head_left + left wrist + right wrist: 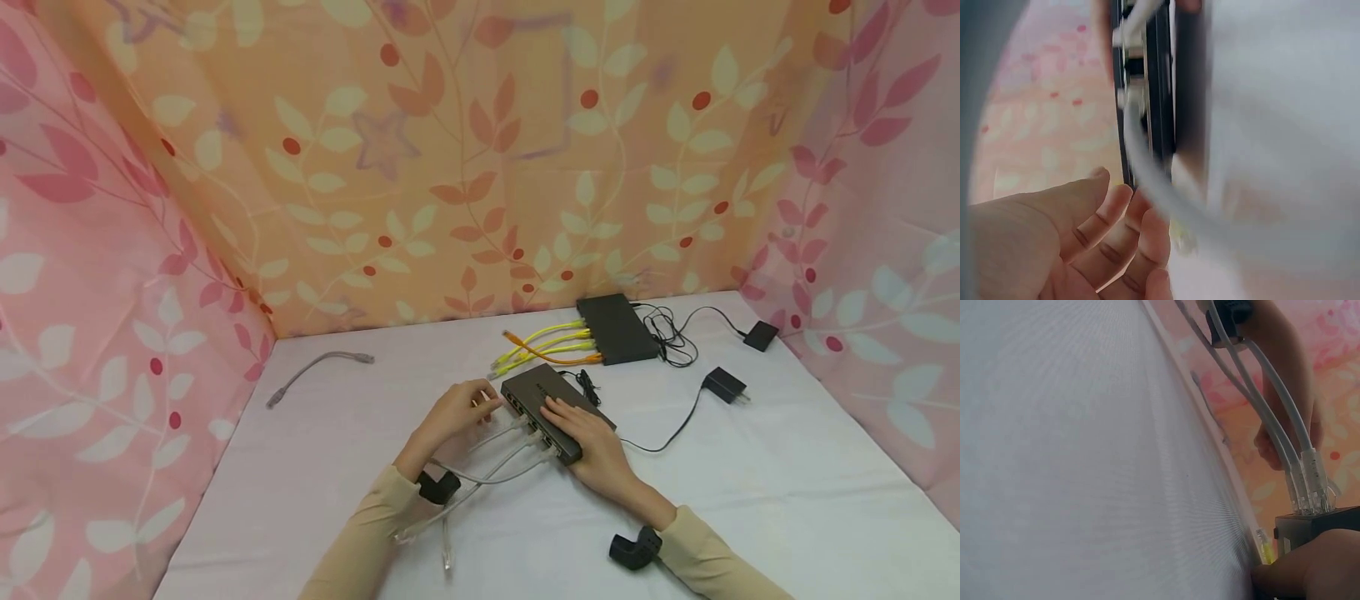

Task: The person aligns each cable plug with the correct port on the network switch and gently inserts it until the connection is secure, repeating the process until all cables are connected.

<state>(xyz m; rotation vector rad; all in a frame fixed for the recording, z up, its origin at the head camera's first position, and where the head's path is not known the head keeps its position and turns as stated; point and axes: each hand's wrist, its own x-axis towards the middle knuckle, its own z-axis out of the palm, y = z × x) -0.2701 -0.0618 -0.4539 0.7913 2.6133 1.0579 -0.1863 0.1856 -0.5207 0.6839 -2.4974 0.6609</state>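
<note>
A dark grey network switch [551, 400] sits mid-table, with three whitish network cables [498, 477] plugged into its front ports. My right hand [592, 442] holds this switch, fingers laid across the top; in the right wrist view the thumb [1316, 569] lies along its side. At the switch's far-left corner is my left hand [461, 412], its fingers loosely bent. In the left wrist view those fingers [1113, 250] are at the end of the port row, and no cable shows between them. A blurred cable [1166, 200] crosses in front there.
Behind stands a second black switch [617, 329] with yellow cables [543, 346] and an orange cable [555, 354]. Power adapters [761, 336] lie at the right, one with a plug [724, 385]. A loose grey cable [318, 360] lies left. Patterned curtains [450, 167] enclose the table.
</note>
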